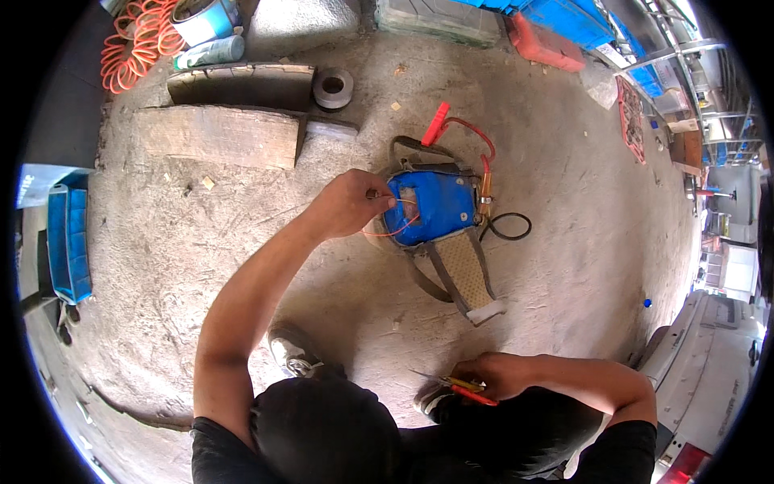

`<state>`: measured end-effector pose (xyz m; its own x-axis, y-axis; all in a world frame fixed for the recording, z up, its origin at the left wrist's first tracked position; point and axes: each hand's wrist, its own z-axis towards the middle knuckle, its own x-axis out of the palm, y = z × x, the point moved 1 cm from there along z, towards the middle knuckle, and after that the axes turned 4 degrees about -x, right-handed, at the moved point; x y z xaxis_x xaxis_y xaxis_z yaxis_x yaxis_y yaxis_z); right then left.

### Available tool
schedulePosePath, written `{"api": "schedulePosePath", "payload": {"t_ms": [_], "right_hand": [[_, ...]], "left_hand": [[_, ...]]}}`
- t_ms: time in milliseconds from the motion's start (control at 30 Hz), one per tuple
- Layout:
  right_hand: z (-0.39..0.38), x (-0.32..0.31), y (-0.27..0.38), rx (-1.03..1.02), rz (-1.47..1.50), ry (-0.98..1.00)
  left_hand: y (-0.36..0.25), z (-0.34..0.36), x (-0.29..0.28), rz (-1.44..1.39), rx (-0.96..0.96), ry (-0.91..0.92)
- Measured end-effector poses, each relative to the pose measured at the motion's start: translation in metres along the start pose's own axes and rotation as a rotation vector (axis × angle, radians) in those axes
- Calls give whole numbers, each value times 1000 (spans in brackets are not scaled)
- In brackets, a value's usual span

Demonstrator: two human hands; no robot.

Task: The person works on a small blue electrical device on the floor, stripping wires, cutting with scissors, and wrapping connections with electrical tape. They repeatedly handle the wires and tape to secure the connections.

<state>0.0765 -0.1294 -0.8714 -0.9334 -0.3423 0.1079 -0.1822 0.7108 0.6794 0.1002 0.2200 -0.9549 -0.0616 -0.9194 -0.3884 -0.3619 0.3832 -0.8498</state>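
One thin orange wire [393,228], soft and bendy, sits pinched in your left hand [348,203] by the blue box [431,206]; your right hand [496,376] grips pliers [468,390].

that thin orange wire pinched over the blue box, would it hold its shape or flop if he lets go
Probably floppy: the thin orange wire sags in a loose loop below the left hand against the blue box. It looks very light, so it would likely drop and curl rather than stay put. Being so thin, it may kink or snap if tugged hard.
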Motion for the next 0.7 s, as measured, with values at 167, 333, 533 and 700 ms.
{"api": "schedulePosePath", "payload": {"t_ms": [167,333,533,700], "right_hand": [[12,-37,12,-306,995,-155],[57,-85,70,-373,975,-401],[78,-76,56,-187,960,-540],[93,-75,41,-307,1053,-360]], "left_hand": [[-6,0,4,-31,-3,-46],[5,-1,12,-80,23,-105],[7,-6,16,-107,43,-156],[0,-8,18,-59,-12,-164]]}}
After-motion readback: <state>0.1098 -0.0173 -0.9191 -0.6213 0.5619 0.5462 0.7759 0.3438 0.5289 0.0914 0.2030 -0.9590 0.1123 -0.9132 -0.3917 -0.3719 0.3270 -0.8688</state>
